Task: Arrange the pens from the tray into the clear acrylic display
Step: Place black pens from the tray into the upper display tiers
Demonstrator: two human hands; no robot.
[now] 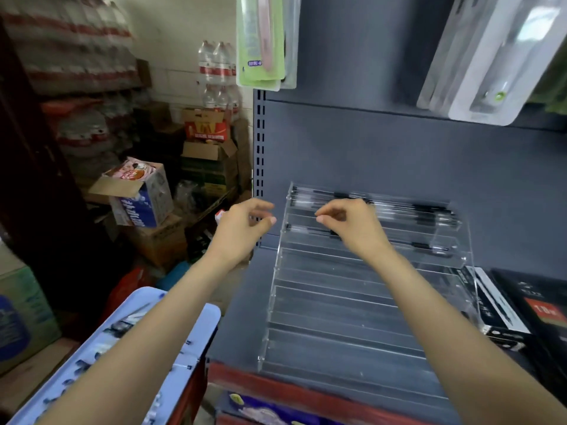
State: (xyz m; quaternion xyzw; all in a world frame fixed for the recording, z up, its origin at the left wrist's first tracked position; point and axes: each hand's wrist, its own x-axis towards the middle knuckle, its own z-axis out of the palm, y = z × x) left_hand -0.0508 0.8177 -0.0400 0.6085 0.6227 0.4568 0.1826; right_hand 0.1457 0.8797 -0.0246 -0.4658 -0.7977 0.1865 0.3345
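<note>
A clear acrylic display (337, 305) with stepped tiers stands on a dark grey shelf (242, 317). Several clear pens with black caps (399, 207) lie in its top tier. A few more pens (306, 230) lie in the second tier, and the lower tiers hold nothing. My left hand (245, 223) hovers just left of the display's top corner, fingers loosely curled, nothing visible in it. My right hand (346, 223) hovers over the second tier with curled fingers, and I see nothing in it either. The light blue tray (196, 329) with several scattered pens sits at lower left, partly under my left forearm.
Black product boxes (503, 314) stand right of the display. Packaged goods hang above: a green pack (260, 41) and clear blister packs (491, 62). Cardboard boxes (144, 194) and bottled-water packs (214, 62) crowd the floor at left. A red shelf edge (276, 388) runs along the front.
</note>
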